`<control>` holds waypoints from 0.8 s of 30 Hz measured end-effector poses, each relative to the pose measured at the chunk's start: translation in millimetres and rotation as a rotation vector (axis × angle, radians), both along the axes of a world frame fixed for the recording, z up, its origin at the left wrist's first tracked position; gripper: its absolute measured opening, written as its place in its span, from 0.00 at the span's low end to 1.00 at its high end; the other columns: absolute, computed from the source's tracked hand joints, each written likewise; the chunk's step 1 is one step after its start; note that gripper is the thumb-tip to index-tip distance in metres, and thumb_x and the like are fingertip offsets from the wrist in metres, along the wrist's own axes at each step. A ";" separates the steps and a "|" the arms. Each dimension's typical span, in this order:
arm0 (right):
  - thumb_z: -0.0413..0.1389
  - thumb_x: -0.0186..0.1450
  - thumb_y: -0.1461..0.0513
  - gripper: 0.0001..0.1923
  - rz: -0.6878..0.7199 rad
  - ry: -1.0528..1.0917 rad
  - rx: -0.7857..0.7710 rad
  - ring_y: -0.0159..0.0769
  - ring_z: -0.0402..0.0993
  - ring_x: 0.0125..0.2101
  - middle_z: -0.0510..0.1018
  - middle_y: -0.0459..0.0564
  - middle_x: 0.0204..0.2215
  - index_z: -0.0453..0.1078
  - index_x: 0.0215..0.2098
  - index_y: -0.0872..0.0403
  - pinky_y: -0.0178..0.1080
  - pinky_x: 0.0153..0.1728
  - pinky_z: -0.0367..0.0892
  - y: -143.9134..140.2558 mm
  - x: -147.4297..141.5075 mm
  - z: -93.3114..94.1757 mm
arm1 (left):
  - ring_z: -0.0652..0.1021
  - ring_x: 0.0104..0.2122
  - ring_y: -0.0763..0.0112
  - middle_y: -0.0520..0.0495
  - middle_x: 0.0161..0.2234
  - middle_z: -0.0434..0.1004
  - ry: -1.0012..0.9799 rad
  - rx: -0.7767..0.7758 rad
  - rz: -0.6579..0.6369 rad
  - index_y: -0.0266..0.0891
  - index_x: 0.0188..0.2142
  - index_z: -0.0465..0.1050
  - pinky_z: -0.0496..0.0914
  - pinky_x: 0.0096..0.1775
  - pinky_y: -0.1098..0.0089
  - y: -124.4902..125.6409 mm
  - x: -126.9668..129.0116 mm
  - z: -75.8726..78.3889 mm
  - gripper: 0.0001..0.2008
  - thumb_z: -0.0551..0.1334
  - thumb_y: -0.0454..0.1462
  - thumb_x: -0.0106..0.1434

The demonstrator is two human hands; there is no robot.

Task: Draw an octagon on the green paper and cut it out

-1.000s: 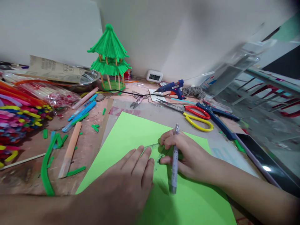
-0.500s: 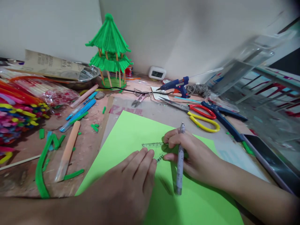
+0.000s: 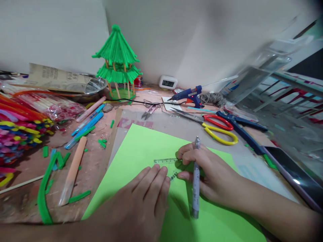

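At far left lies a bundle of multicoloured pipe cleaners [image 3: 17, 134], with a clear bag of thin sticks [image 3: 54, 106] just behind it. A piece of printed cardboard [image 3: 55, 77] rests on a metal bowl [image 3: 102, 86]. Nearer, a bent green strip [image 3: 43, 198] lies beside a peach-coloured stick [image 3: 75, 164]. A green two-tiered pagoda model [image 3: 116, 50] stands upright towards the wall.

The left hand [image 3: 148, 198] is flat, palm down and fingers together, on the light green sheet [image 3: 126, 156]; it grasps nothing. Its fingertips meet the near side of a clear ruler [image 3: 164, 161], which lies on the sheet between the hands; pressure cannot be told. A white digital clock [image 3: 168, 82] stands behind.

The right hand [image 3: 198, 164] is curled, closed around a pale patterned pen [image 3: 196, 191]; its thumb and forefinger are at the ruler's right end. Beyond it are a blue glue gun [image 3: 190, 95] and red-and-yellow-handled scissors [image 3: 218, 131]. Blue-handled pliers [image 3: 248, 137] lie farther right, then a phone [image 3: 290, 171] near the right forearm.
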State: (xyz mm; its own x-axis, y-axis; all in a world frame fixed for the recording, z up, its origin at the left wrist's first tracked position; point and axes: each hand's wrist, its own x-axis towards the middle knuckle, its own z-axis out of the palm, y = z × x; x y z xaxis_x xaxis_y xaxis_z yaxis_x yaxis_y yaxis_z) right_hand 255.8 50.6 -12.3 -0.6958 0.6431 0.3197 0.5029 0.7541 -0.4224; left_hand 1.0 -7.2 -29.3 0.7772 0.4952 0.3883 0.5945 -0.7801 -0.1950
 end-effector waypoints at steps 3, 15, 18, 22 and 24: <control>0.58 0.73 0.61 0.10 -0.003 0.009 -0.016 0.44 0.71 0.42 0.74 0.52 0.42 0.60 0.45 0.50 0.46 0.43 0.68 -0.8 -0.7 0.5 | 0.77 0.58 0.59 0.40 0.58 0.79 0.001 0.000 -0.004 0.30 0.58 0.74 0.62 0.61 0.60 -1.1 -3.5 4.5 0.22 0.46 0.30 0.75; 0.57 0.74 0.60 0.09 -0.009 0.014 -0.075 0.42 0.70 0.42 0.74 0.51 0.44 0.60 0.45 0.50 0.45 0.43 0.67 -1.3 2.0 -2.8 | 0.79 0.55 0.64 0.45 0.56 0.82 0.025 0.032 -0.061 0.33 0.56 0.74 0.63 0.60 0.61 6.5 -4.3 -1.3 0.21 0.46 0.28 0.73; 0.57 0.74 0.60 0.08 -0.016 0.003 -0.077 0.42 0.70 0.42 0.73 0.51 0.43 0.60 0.45 0.50 0.45 0.43 0.66 -2.1 1.7 -2.1 | 0.80 0.54 0.64 0.44 0.55 0.82 0.041 0.059 -0.063 0.31 0.56 0.74 0.63 0.60 0.61 7.1 -3.2 -2.2 0.22 0.46 0.27 0.72; 0.57 0.75 0.60 0.09 -0.015 0.009 -0.081 0.42 0.69 0.42 0.73 0.51 0.43 0.60 0.45 0.50 0.45 0.44 0.66 -1.9 1.4 -2.4 | 0.80 0.54 0.63 0.43 0.54 0.82 0.046 0.088 -0.062 0.30 0.56 0.74 0.64 0.60 0.60 6.6 -3.0 -4.8 0.21 0.46 0.27 0.72; 0.57 0.74 0.60 0.09 -0.016 0.016 -0.081 0.42 0.69 0.42 0.73 0.50 0.44 0.60 0.45 0.50 0.44 0.44 0.65 -0.9 1.3 -3.2 | 0.80 0.55 0.62 0.42 0.55 0.82 0.046 0.073 -0.066 0.30 0.57 0.73 0.65 0.60 0.61 5.8 -4.6 -5.9 0.21 0.48 0.28 0.71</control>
